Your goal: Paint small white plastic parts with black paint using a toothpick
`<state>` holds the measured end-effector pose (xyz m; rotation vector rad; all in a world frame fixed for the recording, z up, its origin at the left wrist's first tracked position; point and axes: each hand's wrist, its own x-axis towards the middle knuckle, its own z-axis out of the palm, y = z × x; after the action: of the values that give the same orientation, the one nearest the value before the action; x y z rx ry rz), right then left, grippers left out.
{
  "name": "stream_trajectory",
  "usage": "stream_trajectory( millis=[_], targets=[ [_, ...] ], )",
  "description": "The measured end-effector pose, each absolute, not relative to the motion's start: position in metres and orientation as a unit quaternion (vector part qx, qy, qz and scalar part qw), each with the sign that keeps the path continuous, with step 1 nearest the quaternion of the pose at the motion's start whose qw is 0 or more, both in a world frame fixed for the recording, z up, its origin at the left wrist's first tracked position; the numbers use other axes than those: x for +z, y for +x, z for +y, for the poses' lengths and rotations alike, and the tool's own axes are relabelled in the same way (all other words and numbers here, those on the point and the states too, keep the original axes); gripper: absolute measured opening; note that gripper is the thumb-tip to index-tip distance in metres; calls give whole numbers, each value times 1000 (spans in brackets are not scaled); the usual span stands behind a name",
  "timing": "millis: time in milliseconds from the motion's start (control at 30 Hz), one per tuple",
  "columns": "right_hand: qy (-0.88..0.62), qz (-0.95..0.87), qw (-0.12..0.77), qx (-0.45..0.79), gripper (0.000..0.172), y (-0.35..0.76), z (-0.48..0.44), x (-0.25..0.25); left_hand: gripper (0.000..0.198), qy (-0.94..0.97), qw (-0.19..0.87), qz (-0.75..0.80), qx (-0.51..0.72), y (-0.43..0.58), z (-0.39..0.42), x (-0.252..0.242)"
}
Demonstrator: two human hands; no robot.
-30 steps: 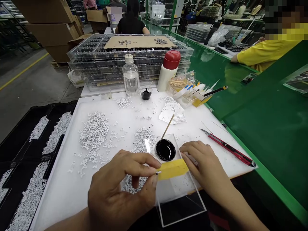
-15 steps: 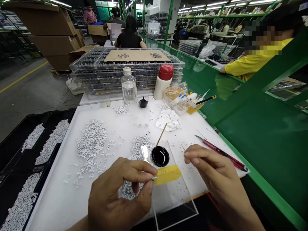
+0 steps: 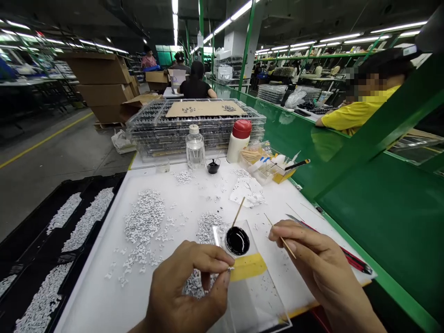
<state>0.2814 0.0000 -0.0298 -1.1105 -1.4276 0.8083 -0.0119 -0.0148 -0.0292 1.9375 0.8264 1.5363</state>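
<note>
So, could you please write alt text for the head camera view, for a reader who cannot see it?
The left hand pinches a tiny part above a clear acrylic sheet bearing a round dish of black liquid, while the right hand holds a thin wooden stick. Heaps of small white pieces lie on a white board.

Ceiling strip lights (image 3: pixel 239 13) give bright, even light; shadows faint; edges bow outward.

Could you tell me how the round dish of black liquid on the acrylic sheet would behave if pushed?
Low and wide, the dish probably won't tip, though the black liquid looks near its rim and may slop. It could slide on the smooth acrylic sheet.
</note>
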Motion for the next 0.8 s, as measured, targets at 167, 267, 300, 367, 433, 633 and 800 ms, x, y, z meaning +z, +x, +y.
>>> stream_trajectory(
  millis=[167, 267, 300, 367, 433, 633, 800],
  targets=[
    [-461, -565, 572, 375, 60, 278, 7, -21, 34, 713, 242, 290, 590, -10, -13, -32],
    [-467, -546, 577, 388, 58, 277, 10, -16, 33, 713, 229, 291, 595, -9, -13, -33],
    [-468, -540, 580, 391, 58, 277, 11, -14, 31, 714, 227, 291, 596, -9, -13, -33],
    [-464, -526, 595, 391, 59, 274, 14, -10, 30, 716, 223, 289, 595, -9, -13, -34],
    [-456, -517, 612, 387, 59, 271, 16, -5, 30, 719, 221, 285, 594, -9, -13, -34],
    [-408, -538, 649, 351, 55, 254, 19, 9, 32, 722, 205, 279, 598, -6, -12, -28],
    [-371, -567, 669, 307, 37, 241, 18, 7, 28, 717, 174, 298, 606, -4, -13, -16]
  ],
)
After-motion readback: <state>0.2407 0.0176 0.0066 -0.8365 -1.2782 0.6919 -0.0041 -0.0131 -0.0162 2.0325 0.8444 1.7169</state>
